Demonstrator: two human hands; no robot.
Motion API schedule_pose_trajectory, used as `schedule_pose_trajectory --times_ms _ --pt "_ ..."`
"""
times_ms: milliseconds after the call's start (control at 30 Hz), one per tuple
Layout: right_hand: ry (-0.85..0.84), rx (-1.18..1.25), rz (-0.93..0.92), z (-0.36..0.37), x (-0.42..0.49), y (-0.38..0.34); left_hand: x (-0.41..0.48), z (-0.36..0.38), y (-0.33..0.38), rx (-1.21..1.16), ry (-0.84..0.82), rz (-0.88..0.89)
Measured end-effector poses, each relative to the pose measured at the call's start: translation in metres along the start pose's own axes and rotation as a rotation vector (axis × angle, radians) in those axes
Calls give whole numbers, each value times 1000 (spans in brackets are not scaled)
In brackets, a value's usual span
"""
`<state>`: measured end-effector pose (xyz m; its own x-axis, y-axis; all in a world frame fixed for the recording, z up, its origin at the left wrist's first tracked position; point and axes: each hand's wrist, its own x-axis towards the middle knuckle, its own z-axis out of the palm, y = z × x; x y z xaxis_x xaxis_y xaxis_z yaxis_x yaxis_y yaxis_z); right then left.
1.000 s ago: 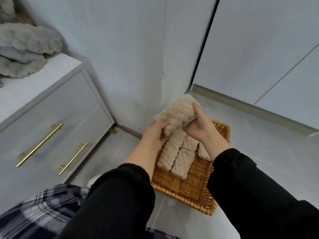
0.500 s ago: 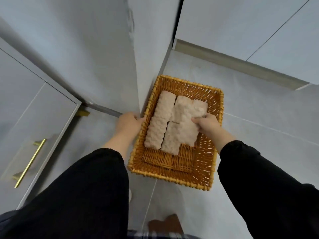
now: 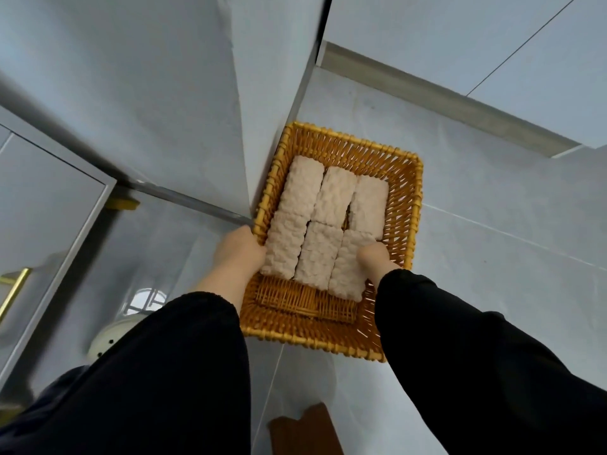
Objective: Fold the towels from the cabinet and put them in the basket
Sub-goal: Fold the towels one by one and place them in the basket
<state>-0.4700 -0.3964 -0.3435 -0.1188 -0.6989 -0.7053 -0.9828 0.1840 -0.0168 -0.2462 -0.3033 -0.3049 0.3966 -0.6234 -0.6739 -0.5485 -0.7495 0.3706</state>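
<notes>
A woven yellow basket (image 3: 414, 205) stands on the grey floor against a wall corner. Several folded beige towels (image 3: 331, 195) lie in it in two rows of three. My left hand (image 3: 239, 254) grips the basket's left rim, its fingers hidden down beside the near left towel (image 3: 284, 244). At the right edge of the near right towel (image 3: 346, 274), my right hand (image 3: 377, 257) holds that towel with curled fingers. Black sleeves cover both forearms.
A grey cabinet (image 3: 42, 205) with a gold handle (image 3: 13, 290) stands at the left. A white round object (image 3: 108, 336) lies on the floor near my left sleeve. A brown wooden piece (image 3: 305, 428) shows at the bottom edge. Tiled floor extends right of the basket.
The towel I held above the basket with both hands now lies in the near right spot. My left hand went to the basket's rim, and the view tilted down.
</notes>
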Motion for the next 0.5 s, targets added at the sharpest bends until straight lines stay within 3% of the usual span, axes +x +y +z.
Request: schedule_pose_trajectory --times_ms 133,233,300,367,433,500 --pt "55 -32 -41 10 14 3 4 5 -6 44 21 7" --pt "359 36 -50 24 18 12 2 5 -6 90 42 37" --pt "567 52 -180 30 11 15 2 4 -6 101 46 40" --pt "666 -37 -359 35 3 18 2 4 -5 94 55 34" --pt "589 -169 -471 42 -7 17 2 3 -4 87 71 30" --pt "403 -327 -486 55 -12 21 2 2 -4 74 89 22"
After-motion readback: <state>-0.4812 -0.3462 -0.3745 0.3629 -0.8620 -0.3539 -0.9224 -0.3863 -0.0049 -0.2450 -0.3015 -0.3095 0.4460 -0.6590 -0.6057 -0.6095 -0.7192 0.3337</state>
